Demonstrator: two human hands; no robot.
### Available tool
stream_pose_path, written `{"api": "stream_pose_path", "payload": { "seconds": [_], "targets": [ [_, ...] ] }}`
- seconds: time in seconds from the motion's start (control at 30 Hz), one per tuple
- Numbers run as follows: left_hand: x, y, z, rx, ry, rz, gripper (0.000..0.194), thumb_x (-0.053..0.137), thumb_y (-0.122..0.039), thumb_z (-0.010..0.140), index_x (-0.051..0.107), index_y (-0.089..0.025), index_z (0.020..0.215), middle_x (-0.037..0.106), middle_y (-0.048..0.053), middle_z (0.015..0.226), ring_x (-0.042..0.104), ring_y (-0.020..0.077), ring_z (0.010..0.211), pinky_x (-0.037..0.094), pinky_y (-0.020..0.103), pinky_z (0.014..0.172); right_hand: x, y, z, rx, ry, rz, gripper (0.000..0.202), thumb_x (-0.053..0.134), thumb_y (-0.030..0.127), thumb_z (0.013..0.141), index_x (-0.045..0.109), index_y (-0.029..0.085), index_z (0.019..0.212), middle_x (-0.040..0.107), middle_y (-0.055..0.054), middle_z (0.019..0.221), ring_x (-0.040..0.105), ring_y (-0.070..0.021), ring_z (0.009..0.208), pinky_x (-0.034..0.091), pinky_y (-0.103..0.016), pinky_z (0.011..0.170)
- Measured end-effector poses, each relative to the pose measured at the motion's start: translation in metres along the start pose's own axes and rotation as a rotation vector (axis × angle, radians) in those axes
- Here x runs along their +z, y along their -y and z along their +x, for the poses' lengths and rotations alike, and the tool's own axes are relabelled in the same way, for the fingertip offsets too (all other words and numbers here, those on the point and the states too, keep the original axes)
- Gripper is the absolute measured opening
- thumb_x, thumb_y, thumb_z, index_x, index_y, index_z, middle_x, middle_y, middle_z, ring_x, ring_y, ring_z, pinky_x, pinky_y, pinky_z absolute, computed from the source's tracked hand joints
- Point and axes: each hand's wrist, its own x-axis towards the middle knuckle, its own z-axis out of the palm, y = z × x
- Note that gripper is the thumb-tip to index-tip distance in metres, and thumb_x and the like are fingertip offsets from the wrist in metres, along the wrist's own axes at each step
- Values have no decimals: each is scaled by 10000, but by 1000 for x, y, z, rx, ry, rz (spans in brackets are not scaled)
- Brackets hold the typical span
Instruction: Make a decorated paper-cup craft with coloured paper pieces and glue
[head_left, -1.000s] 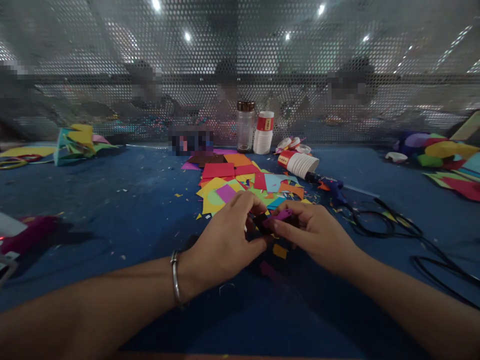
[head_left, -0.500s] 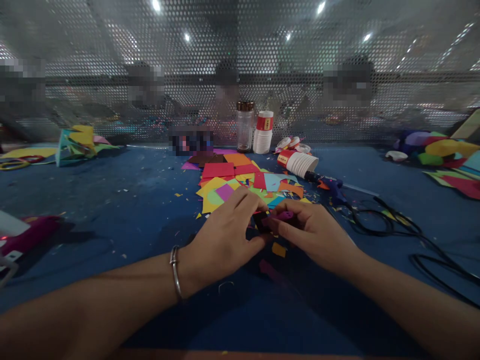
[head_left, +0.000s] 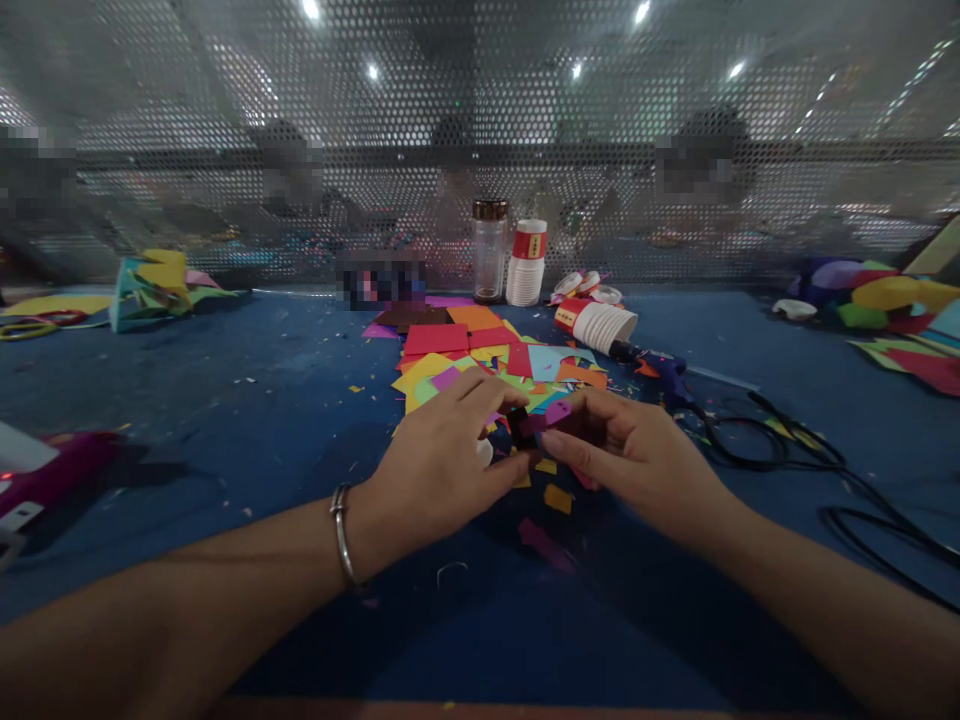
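Note:
My left hand (head_left: pixel 442 455), with a silver bangle at the wrist, pinches a small black piece (head_left: pixel 517 425) between thumb and fingers. A purple paper strip (head_left: pixel 556 412) lies against that black piece. My right hand (head_left: pixel 645 455) has its thumb and curled fingers closed at the strip's near side; its inner fingers are partly hidden. Part of a small white object (head_left: pixel 484 453) shows beneath my left hand, its kind unclear. On the table below are an orange paper scrap (head_left: pixel 558 498) and a purple paper scrap (head_left: pixel 544 545).
Coloured paper sheets (head_left: pixel 435 340) pile up ahead of my hands. Behind them stand a glass bottle (head_left: pixel 490 255) and stacked paper cups (head_left: pixel 525 270); another cup stack (head_left: pixel 600 325) lies sideways. A glue gun (head_left: pixel 664 375) with a looping black cable (head_left: pixel 750 465) is at the right.
My right thumb has slid lower and the fingers have parted slightly, showing more of the purple strip. The black piece has risen a little, and a white object now shows under my left hand.

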Motion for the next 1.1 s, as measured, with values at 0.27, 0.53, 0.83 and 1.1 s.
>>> {"api": "stream_pose_path", "payload": {
  "seconds": [0.27,0.53,0.83,1.1],
  "targets": [
    [-6,0,2,-192,32,-301,316,777,-338,765,632,-200,1009,671,17,975,601,139,772,484,274,688,-10,-9,-2,31,-26,-156,195,641,396,856,655,207,897,696,-18,766,623,-149,647,485,-263,575],
    [-3,0,0,-317,91,-767,346,768,-216,735,589,-169,1028,628,41,1022,609,113,762,513,252,676,-62,-31,16,169,-358,-564,130,683,343,795,660,215,800,686,-29,713,603,-188,631,434,-319,623],
    [-4,0,-1,-439,59,-927,379,777,-173,698,562,-180,1010,575,-38,837,553,74,670,451,200,576,-99,-56,27,337,-441,-698,222,731,300,743,540,238,652,611,-51,691,523,-206,651,339,-329,640],
    [-5,1,-3,-456,10,-934,387,779,-195,693,573,-189,1020,568,-34,835,539,77,678,454,216,603,-100,-64,32,425,-507,-569,277,749,219,639,477,262,669,567,-8,603,512,-180,579,361,-315,580]
  ]
}}
